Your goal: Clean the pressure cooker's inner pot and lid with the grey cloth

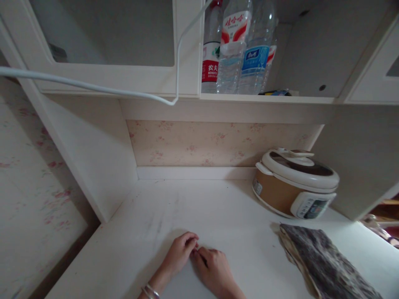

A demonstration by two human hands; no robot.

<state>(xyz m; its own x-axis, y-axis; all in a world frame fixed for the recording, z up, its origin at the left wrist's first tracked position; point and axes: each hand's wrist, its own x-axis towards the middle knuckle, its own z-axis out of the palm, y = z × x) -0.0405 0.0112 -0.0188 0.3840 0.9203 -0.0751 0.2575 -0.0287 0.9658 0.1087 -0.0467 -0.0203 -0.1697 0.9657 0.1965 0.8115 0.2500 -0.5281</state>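
Note:
My left hand [183, 248] and my right hand [213, 263] rest on the white countertop [149, 249], close to its front. Both are closed with the fingers curled in, and their fingertips meet or nearly meet. Nothing shows in either hand, though the palms are turned away from view. Silver bangles [150, 290] circle my left wrist. To the right of my right hand lies a folded grey-brown furry cloth [324, 261] with a tan edge.
A brown and white electric cooker [277, 187] with a lid stands at the back right. Plastic bottles [232, 58] stand on the shelf above. A white cable [93, 86] hangs across the upper left cabinet door [124, 79]. Dark smudges [158, 224] mark the countertop.

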